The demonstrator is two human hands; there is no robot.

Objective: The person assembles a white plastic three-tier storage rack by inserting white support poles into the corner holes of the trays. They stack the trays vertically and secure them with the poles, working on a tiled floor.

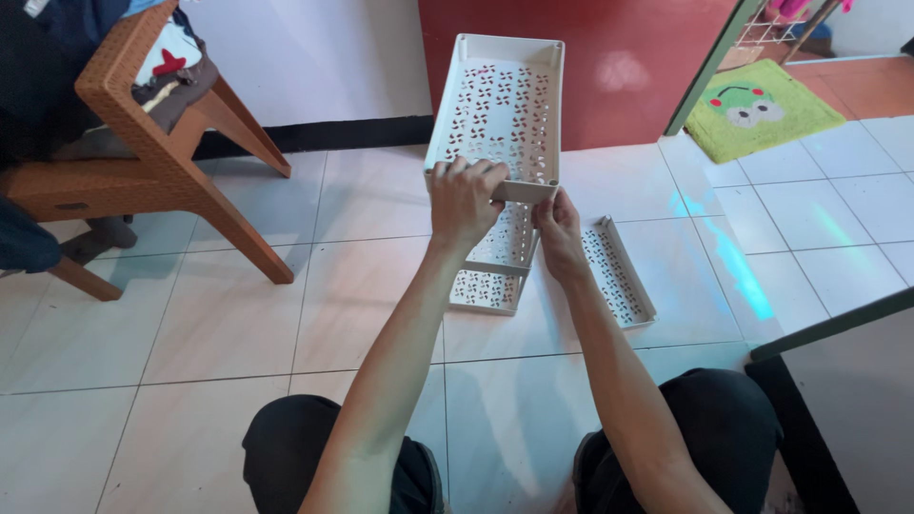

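- Nearest to the camera are the person's two knees in black trousers [324, 447], resting on the white tiled floor [219, 324], with both bare forearms stretched forward between them.
- The left hand [464, 195] is clenched over the near short edge of a cream plastic perforated tray [500, 105], fingers curled on top of the rim.
- The right hand [559, 228] grips the same near edge from below at its right corner; the thumb seems to press the rim, but the fingers are partly hidden, so I cannot be sure how they close.
- The tray is held up off the floor, tilted, its long axis running away from the person toward the wall. Both hands are at the near end; the far end is free.
- Just under the hands lie a second cream perforated panel [495, 271] and, to its right, a narrow cream perforated side piece [619, 271], flat on the tiles.
- Farther left stands a brown woven-look plastic chair [152, 152] with clothes on it.
- Farthest are the red wall [571, 57] and a green frog-face floor mat [757, 105].
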